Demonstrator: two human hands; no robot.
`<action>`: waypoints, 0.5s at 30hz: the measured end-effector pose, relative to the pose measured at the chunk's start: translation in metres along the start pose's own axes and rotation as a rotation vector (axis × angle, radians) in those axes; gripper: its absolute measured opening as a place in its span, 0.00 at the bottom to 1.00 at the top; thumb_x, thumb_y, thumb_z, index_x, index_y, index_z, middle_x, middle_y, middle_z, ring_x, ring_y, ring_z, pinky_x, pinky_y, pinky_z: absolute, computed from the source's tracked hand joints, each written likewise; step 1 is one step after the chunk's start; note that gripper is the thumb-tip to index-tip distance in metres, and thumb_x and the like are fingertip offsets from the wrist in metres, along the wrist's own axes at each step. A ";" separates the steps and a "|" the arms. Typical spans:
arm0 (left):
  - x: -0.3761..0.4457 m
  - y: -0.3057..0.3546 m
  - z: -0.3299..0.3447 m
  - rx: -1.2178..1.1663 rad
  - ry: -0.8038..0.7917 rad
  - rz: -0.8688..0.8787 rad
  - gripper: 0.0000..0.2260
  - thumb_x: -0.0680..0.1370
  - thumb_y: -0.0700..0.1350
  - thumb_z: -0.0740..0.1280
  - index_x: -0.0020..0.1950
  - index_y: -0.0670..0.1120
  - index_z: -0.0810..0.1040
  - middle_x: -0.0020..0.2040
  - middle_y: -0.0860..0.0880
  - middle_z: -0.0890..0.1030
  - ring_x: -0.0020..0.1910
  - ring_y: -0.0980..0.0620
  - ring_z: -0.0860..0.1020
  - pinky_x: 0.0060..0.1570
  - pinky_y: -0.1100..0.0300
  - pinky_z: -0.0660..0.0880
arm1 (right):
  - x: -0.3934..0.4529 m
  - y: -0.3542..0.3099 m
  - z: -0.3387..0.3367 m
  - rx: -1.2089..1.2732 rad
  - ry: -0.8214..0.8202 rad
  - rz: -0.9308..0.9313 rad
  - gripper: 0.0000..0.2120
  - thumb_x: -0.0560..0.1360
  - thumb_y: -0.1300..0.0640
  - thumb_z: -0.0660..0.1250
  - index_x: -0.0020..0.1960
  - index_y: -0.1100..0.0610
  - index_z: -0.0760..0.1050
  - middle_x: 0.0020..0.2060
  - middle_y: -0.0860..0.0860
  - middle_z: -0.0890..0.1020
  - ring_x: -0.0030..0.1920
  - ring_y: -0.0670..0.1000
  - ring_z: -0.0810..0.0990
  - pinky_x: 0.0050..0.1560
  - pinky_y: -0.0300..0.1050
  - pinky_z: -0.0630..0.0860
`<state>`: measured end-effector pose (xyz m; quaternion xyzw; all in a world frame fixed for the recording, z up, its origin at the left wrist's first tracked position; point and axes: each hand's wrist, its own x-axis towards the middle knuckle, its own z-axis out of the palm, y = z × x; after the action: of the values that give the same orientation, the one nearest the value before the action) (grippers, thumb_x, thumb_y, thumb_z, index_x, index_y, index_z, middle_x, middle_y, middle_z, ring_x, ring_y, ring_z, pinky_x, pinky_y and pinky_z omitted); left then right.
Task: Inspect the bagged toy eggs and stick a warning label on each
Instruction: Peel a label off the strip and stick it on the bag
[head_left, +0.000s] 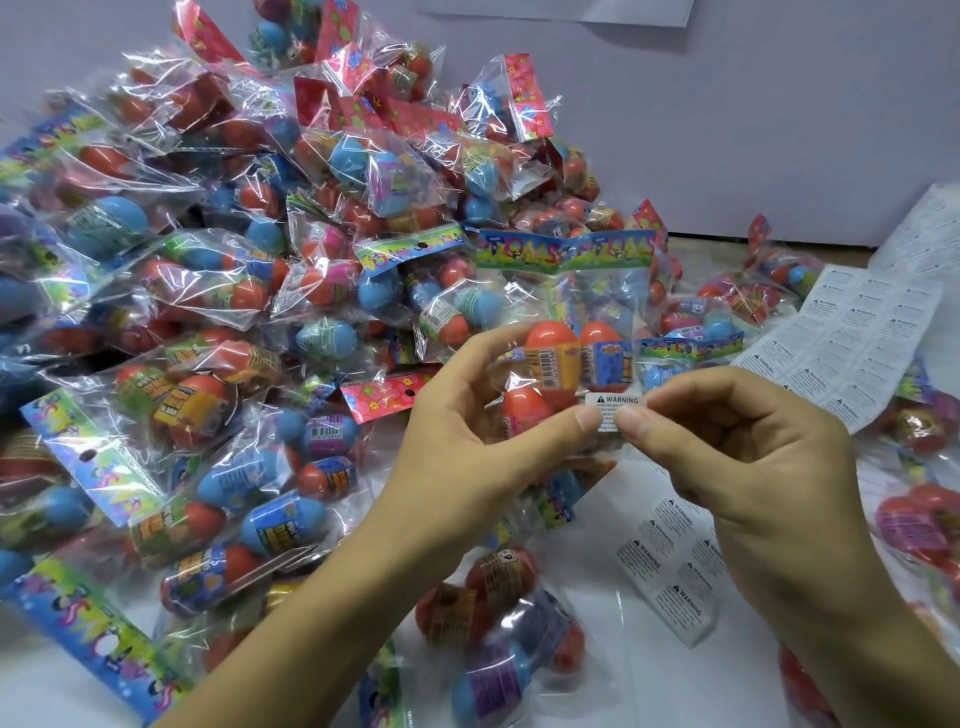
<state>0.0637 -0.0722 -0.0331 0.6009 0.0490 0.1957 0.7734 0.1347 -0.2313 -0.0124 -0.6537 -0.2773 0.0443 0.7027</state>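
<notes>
Clear bag (563, 312) holding orange eggs (551, 358) gripped by left hand (467, 441); right hand (737, 447) pinches warning label (615, 408).

The heap of bagged eggs (270, 249) blocks the whole left and far side of the worktop (587, 613). Right of the heap, label sheets (841, 343) cover the surface, with more bags at the right edge. Bare worktop shows only below the heap, around one loose bag (498, 639) and a label strip (670, 561).

Orange eggs (553, 340) in a clear bag (566, 291) — green-and-blue cartoon header (565, 249) — white black-printed warning label (615, 408)
</notes>
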 end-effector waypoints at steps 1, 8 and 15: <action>0.000 0.000 0.000 0.003 -0.007 0.003 0.24 0.70 0.39 0.78 0.65 0.49 0.78 0.56 0.45 0.86 0.52 0.45 0.86 0.46 0.56 0.82 | 0.000 0.000 0.000 -0.002 0.001 0.000 0.03 0.65 0.54 0.76 0.39 0.50 0.84 0.29 0.47 0.82 0.27 0.42 0.74 0.29 0.29 0.70; -0.001 0.004 0.004 -0.037 -0.015 0.030 0.28 0.69 0.36 0.78 0.68 0.45 0.75 0.58 0.42 0.85 0.53 0.42 0.86 0.48 0.55 0.83 | -0.001 0.002 -0.001 -0.070 0.018 -0.035 0.03 0.66 0.53 0.76 0.40 0.49 0.84 0.32 0.48 0.83 0.30 0.43 0.76 0.29 0.31 0.71; -0.002 0.003 0.006 -0.038 0.008 0.046 0.28 0.70 0.36 0.78 0.67 0.45 0.75 0.58 0.43 0.85 0.53 0.42 0.86 0.50 0.53 0.83 | 0.000 0.007 -0.003 -0.122 0.064 -0.009 0.13 0.63 0.49 0.82 0.44 0.47 0.82 0.37 0.50 0.83 0.35 0.48 0.74 0.30 0.35 0.72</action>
<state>0.0631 -0.0774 -0.0286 0.5864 0.0345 0.2168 0.7797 0.1378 -0.2325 -0.0185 -0.6954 -0.2598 0.0034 0.6700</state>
